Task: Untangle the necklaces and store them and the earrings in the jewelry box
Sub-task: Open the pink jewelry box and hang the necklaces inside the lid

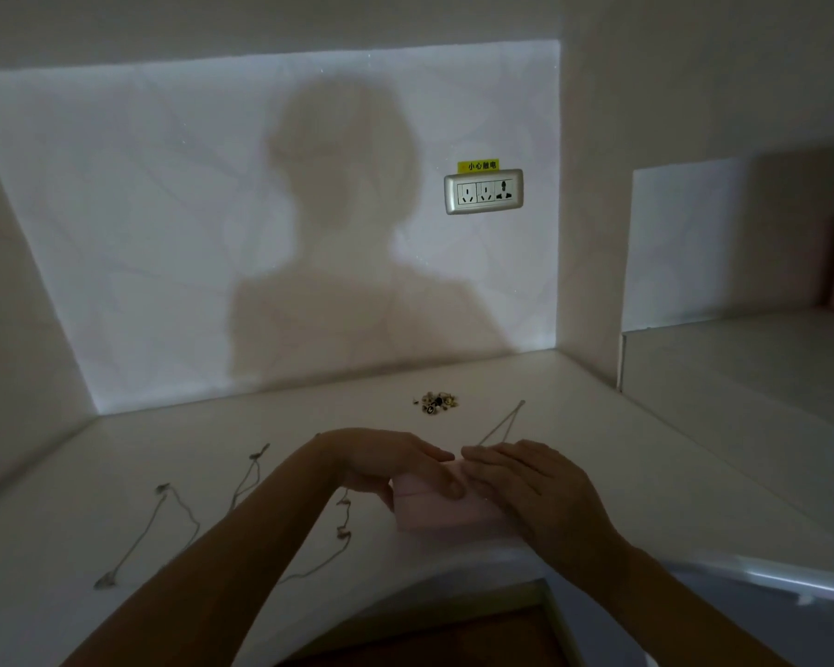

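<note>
Left hand [386,462] gripped the jewelry box [434,515] at its 9 o'clock end — fingers laid over the lid, thumb against the front face. Right hand [530,483] lay flat on the lid at 3 o'clock, fingers straight, gripping nothing. The box appeared closed at the near edge of the desk [622,474], long axis running 9 to 3, both hands equally near. Opening, in my judgement, turns on the front face at 6 o'clock. Earrings [436,403] lay heaped at 12 o'clock, well apart. One necklace [501,423] ran toward 1 o'clock from behind the right hand — the other necklaces [179,517] lay spread at 8 to 9 o'clock.
</note>
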Demonstrator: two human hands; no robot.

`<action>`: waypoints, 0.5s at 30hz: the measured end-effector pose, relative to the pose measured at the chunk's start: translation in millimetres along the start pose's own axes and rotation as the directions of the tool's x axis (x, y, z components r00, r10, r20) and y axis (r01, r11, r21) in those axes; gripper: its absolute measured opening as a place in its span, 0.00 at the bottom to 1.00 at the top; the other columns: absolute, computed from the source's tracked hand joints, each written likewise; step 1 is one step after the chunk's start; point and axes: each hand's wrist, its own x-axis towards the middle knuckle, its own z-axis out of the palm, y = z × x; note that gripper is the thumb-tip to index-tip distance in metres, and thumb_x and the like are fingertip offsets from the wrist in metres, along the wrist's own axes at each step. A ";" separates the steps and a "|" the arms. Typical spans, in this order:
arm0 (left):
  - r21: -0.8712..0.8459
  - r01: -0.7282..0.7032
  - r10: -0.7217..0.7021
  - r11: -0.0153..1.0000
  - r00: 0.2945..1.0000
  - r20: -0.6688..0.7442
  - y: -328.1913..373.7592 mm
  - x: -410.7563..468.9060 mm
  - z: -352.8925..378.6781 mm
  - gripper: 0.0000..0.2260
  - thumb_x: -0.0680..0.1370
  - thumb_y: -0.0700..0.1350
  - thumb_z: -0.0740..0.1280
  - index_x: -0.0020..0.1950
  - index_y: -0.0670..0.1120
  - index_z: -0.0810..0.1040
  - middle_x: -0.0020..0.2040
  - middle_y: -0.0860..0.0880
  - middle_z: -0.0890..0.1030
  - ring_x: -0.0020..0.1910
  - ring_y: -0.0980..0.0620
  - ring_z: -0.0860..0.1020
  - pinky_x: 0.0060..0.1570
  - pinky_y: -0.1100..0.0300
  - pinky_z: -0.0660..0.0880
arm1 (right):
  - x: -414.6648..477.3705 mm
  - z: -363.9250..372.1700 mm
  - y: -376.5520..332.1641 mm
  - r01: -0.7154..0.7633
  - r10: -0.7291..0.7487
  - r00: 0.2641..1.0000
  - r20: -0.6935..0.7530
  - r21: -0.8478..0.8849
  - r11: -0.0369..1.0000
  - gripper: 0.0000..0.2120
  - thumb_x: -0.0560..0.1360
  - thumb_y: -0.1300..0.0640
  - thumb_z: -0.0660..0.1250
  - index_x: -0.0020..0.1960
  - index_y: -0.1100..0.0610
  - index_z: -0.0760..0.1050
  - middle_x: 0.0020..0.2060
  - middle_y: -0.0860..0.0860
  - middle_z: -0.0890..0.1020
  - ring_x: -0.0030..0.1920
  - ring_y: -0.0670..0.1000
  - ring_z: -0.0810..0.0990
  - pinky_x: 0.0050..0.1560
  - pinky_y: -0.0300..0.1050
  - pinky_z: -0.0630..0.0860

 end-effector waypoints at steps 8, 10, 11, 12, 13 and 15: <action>0.114 -0.084 0.107 0.990 0.970 -0.219 -12.7 -5.1 23.4 0.34 0.73 0.56 0.69 0.75 0.51 0.59 0.70 0.48 0.68 0.63 0.49 0.72 0.62 0.54 0.73 | -13.1 0.7 -0.4 -0.136 0.135 0.990 0.025 0.024 0.990 0.15 0.82 0.47 0.54 0.64 0.52 0.70 0.55 0.50 0.81 0.56 0.49 0.75 0.62 0.52 0.67; 0.165 -0.138 0.178 0.977 0.951 -0.255 -17.2 -10.5 26.9 0.28 0.76 0.61 0.60 0.74 0.51 0.62 0.69 0.53 0.68 0.64 0.54 0.70 0.60 0.62 0.70 | -16.8 2.1 -2.6 -0.113 0.114 0.994 -0.002 0.018 0.993 0.14 0.82 0.51 0.54 0.65 0.52 0.70 0.54 0.51 0.82 0.54 0.49 0.75 0.58 0.50 0.69; 0.169 -0.162 0.207 0.972 0.930 -0.304 -19.7 -12.2 27.5 0.26 0.77 0.62 0.54 0.72 0.51 0.65 0.67 0.54 0.70 0.64 0.56 0.69 0.59 0.64 0.67 | -17.5 2.6 -3.0 -0.107 0.108 0.994 -0.014 0.018 0.994 0.14 0.82 0.52 0.54 0.65 0.52 0.69 0.53 0.51 0.82 0.53 0.49 0.75 0.56 0.49 0.69; 0.157 -0.182 0.229 0.971 0.898 -0.376 -23.9 -12.1 26.7 0.25 0.79 0.61 0.50 0.72 0.51 0.67 0.66 0.54 0.70 0.64 0.56 0.68 0.60 0.63 0.63 | -17.7 2.7 -3.2 -0.106 0.106 0.994 -0.021 0.016 0.994 0.14 0.82 0.52 0.54 0.65 0.52 0.69 0.53 0.51 0.82 0.53 0.49 0.75 0.55 0.49 0.69; 0.167 -0.189 0.245 0.968 0.858 -0.451 -29.8 -9.0 25.0 0.24 0.81 0.58 0.47 0.72 0.50 0.67 0.68 0.53 0.70 0.67 0.55 0.67 0.62 0.62 0.61 | -18.1 2.9 -3.2 -0.107 0.107 0.994 -0.023 0.012 0.994 0.14 0.82 0.52 0.54 0.65 0.52 0.69 0.53 0.51 0.82 0.52 0.50 0.76 0.54 0.48 0.69; 0.270 -0.127 0.255 0.955 0.815 -0.520 -45.1 0.3 21.6 0.21 0.83 0.53 0.46 0.73 0.50 0.64 0.73 0.51 0.65 0.72 0.53 0.63 0.68 0.60 0.56 | -18.9 2.9 -4.0 -0.110 0.110 0.994 -0.022 0.009 0.994 0.14 0.82 0.52 0.55 0.65 0.52 0.70 0.53 0.51 0.82 0.53 0.50 0.76 0.53 0.48 0.69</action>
